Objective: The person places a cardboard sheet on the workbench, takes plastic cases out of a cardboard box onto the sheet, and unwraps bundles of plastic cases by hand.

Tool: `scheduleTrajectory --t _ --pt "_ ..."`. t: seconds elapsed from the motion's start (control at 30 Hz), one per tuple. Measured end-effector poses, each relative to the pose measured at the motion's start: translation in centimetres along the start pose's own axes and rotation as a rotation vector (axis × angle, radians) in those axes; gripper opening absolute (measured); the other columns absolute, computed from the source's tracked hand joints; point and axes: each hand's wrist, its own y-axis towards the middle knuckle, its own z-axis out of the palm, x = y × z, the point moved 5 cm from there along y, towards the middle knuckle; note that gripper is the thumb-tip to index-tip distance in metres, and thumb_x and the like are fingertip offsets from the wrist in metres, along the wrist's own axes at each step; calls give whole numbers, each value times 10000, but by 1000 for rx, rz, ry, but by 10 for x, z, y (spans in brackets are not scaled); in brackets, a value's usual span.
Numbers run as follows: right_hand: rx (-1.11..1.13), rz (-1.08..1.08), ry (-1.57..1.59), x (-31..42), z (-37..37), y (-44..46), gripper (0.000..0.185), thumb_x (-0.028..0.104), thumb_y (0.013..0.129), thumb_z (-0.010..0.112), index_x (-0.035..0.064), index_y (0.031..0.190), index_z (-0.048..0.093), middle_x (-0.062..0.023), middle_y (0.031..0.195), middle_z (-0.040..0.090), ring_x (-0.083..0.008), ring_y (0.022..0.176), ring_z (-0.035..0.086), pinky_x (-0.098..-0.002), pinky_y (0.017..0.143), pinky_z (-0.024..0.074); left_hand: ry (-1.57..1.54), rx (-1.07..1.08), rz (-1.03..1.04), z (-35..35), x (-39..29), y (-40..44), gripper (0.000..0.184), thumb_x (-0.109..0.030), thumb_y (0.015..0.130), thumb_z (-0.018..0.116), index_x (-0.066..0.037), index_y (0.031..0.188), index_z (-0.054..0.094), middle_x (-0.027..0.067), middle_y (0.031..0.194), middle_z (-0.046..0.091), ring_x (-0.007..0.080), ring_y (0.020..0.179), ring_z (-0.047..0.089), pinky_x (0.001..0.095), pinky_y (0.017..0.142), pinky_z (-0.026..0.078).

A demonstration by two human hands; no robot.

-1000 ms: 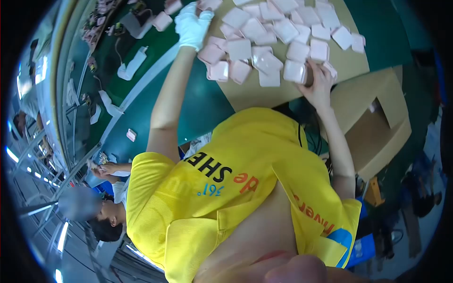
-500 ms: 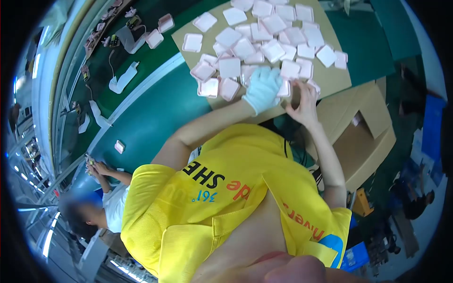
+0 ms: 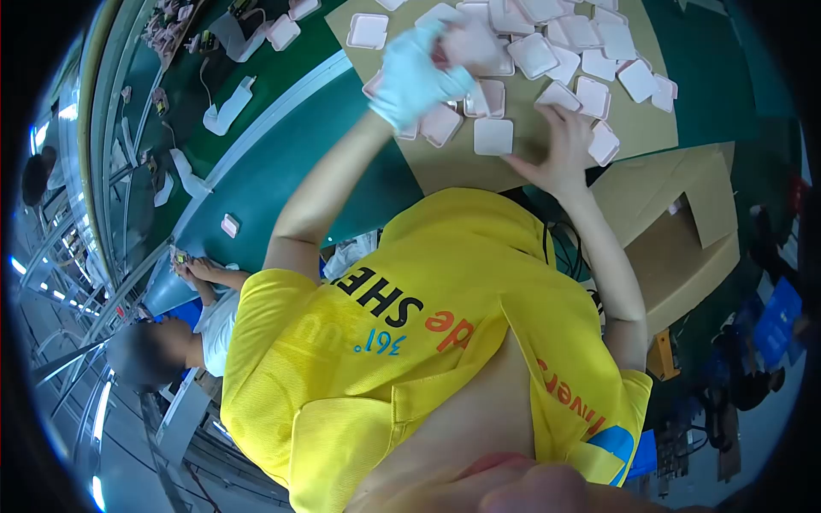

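Note:
My left hand [image 3: 415, 77], in a pale blue-white glove, reaches over the left part of the pile. A blurred pale pink square plastic case [image 3: 472, 47] sits between its thumb and fingers. My bare right hand [image 3: 560, 154] is by the near edge of the pile, thumb and fingers spread apart. Its fingertips meet a pale pink square piece [image 3: 558, 95], though I cannot tell whether they press on it. Close to the thumb lies another square case [image 3: 493, 137], flat on the cardboard sheet [image 3: 457, 167]. Several similar cases [image 3: 532, 56] lie overlapping beyond my hands.
An opened cardboard box [image 3: 671, 256] stands to the right below the table. On the left, a conveyor [image 3: 256, 162] carries white curved parts [image 3: 229, 107] and small assemblies. A co-worker [image 3: 214, 329] sits at lower left, with a lone pink case [image 3: 229, 226] on the green surface nearby.
My left hand has swung left and away from my body, now with a case in its fingers. My right hand has opened wider. The whole view has shifted slightly.

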Motion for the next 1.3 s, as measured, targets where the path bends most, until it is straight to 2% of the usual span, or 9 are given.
scheduleTrajectory --t 0.07,0.2,0.47,0.7,0.77,0.87,1.03,1.23,1.3 --pt "82 32 -30 10 16 6 761 406 570 768 51 1174 469 -149 1098 475 -300 1030 428 -412 862 351 -745 -15 -399 -13 25 -3 636 -305 555 764 -1 1060 525 158 955 591 300 893 573 405 800 476" --pt "13 88 -62 11 45 12 853 445 529 785 49 1209 455 -134 1056 495 -299 1003 440 -396 837 371 -553 -70 -302 -36 23 -21 661 -258 572 773 16 1109 503 173 1020 578 287 912 586 342 816 494" --pt "28 272 38 -13 52 25 550 360 717 708 21 1122 555 -53 828 576 -210 817 522 -330 744 412 -150 30 -198 -19 32 -49 691 -280 563 771 -7 1135 497 154 1102 540 292 974 558 350 856 470" --pt "13 1026 1376 -52 54 18 271 197 835 631 -5 1011 592 36 773 567 -49 713 501 -198 653 400 -558 -34 37 4 0 -16 613 -305 655 730 -71 1166 486 92 1235 467 253 1072 505 362 858 473" --pt "-29 991 1394 -46 47 26 253 168 828 633 -5 1008 591 36 759 562 -48 691 495 -195 631 397 -690 -68 53 11 -9 2 583 -310 688 713 -87 1174 483 80 1262 450 240 1082 498 359 852 477" --pt "-97 912 1441 -29 42 41 225 112 814 639 -4 1001 590 36 731 554 -45 647 485 -189 586 393 -1706 48 -466 50 0 30 493 -306 790 624 -104 1207 454 75 1257 463 212 1028 534 348 816 499" --pt "-225 502 898 -35 41 85 362 78 766 671 -2 1044 452 -12 755 518 -49 600 457 -170 520 363 -1805 267 -501 55 0 65 446 -344 845 542 -120 1219 447 93 1151 531 201 948 569 339 787 510" --pt "-419 417 916 -37 30 115 326 72 790 591 20 1016 362 -26 732 468 -54 585 430 -176 503 358 -1855 -160 -618 45 79 163 391 -392 878 428 -110 1123 544 113 933 604 214 837 600 348 652 521" --pt "-523 589 927 -55 13 91 225 89 828 485 17 1011 375 -12 702 441 -54 579 409 -180 491 350 -1912 -258 -644 47 124 197 360 -372 877 426 -116 1077 581 111 930 608 222 842 600 358 647 516"
